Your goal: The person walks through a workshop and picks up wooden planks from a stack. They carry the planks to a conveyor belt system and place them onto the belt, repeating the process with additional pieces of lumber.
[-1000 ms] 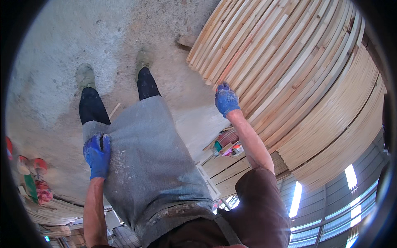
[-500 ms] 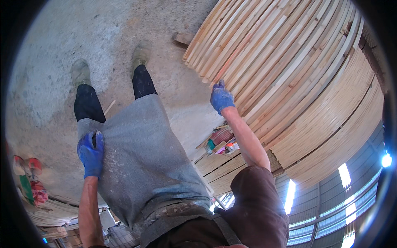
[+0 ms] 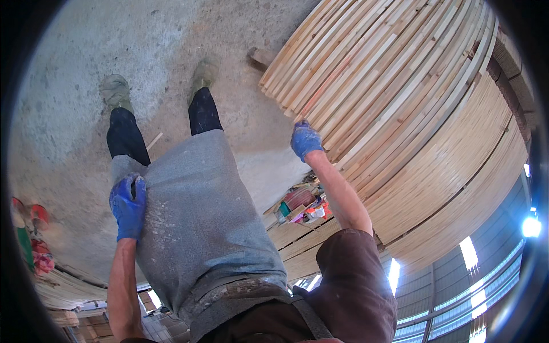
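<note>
My right hand, in a dusty blue glove, is at the near-left ends of a layer of long pale wooden strips. Its fingers are bunched around the end of one strip, beside a reddish-marked strip. My left hand, also gloved in blue, rests against the left edge of the grey apron I wear. Its fingers are curled towards the thumb, with a dark gap between them. Whether anything is inside that grip is hidden.
More stacked boards lie under and to the right of the strips. A wood block sits by the stack's far-left corner. Assorted coloured items lie below my right forearm. Red containers stand at far left on the concrete floor.
The right hand's fingers have drawn in at the strip ends, and the hand sits slightly lower. My left hand stays at the apron. The view has shifted a little.
</note>
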A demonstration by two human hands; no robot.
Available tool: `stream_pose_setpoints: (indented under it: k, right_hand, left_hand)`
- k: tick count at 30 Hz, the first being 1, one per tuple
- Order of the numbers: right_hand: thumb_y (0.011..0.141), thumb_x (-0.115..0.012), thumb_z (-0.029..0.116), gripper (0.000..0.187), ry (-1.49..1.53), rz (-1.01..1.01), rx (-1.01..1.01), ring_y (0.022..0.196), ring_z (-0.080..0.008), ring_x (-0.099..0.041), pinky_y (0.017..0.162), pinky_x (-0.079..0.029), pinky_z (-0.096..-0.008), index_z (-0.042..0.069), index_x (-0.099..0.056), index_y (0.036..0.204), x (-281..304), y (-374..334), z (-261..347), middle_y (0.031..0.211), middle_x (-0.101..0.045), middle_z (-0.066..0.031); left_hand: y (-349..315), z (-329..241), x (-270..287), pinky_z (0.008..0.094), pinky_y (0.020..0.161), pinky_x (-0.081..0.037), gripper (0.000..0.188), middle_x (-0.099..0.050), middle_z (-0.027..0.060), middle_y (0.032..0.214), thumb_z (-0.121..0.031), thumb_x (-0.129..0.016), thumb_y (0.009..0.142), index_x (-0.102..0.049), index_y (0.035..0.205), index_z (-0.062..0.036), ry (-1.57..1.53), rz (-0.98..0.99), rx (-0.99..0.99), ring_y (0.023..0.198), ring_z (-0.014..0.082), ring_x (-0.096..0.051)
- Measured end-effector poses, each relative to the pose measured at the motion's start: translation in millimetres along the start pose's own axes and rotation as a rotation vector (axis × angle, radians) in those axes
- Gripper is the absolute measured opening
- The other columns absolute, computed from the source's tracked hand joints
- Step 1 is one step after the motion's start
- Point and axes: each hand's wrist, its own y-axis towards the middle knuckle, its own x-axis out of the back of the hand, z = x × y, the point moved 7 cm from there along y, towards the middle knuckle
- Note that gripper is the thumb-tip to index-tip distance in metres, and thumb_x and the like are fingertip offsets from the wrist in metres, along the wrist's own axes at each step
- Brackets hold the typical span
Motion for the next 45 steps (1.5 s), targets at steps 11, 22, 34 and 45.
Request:
stream_pose_setpoints:
  k: [11, 22, 34, 45]
  right_hand:
    - [0.082, -0.059, 0.008, 0.028, 0.159, -0.093, -0.038, 0.099, -0.042, -0.068, 0.08, -0.056, -0.0525, 0.003, -0.062, 0.109, 35, -15, 16, 0.123, -0.061, -0.024]
    - [0.087, -0.055, 0.01, 0.043, -0.013, 0.084, -0.129, 0.098, -0.0411, -0.07, 0.078, -0.056, -0.0564, -0.002, -0.055, 0.128, 31, 12, -3, 0.126, -0.059, -0.0281]
    - [0.086, -0.06, 0.011, 0.031, 0.011, 0.123, -0.082, 0.112, -0.0402, -0.064, 0.082, -0.055, -0.0579, 0.001, -0.064, 0.115, 46, 5, 4, 0.123, -0.061, -0.0238]
    - [0.084, -0.058, 0.009, 0.033, -0.039, 0.098, -0.108, 0.099, -0.0395, -0.069, 0.077, -0.058, -0.0523, 0.0, -0.062, 0.115, 36, -16, -9, 0.117, -0.062, -0.0243]
  left_hand:
    - [2, -3, 0, 0.0426, 0.082, -0.052, 0.025, -0.071, 0.0204, 0.098, -0.023, -0.064, 0.095, -0.071, 0.1, -0.0003, -0.019, -0.014, 0.02, 0.088, 0.0359, -0.068]
    - [3, -3, -5, 0.0426, 0.082, -0.052, 0.026, -0.071, 0.0197, 0.098, -0.026, -0.064, 0.096, -0.07, 0.099, -0.0007, 0.022, -0.005, 0.034, 0.088, 0.0348, -0.068]
    - [-1, -5, -4, 0.0416, 0.083, -0.053, 0.028, -0.072, 0.0194, 0.099, -0.027, -0.063, 0.097, -0.072, 0.101, -0.0006, 0.017, -0.015, 0.093, 0.089, 0.0339, -0.069]
    - [5, 4, -4, 0.0425, 0.083, -0.052, 0.026, -0.071, 0.0204, 0.097, -0.023, -0.063, 0.097, -0.071, 0.1, 0.0012, 0.004, 0.02, 0.074, 0.088, 0.0354, -0.068]
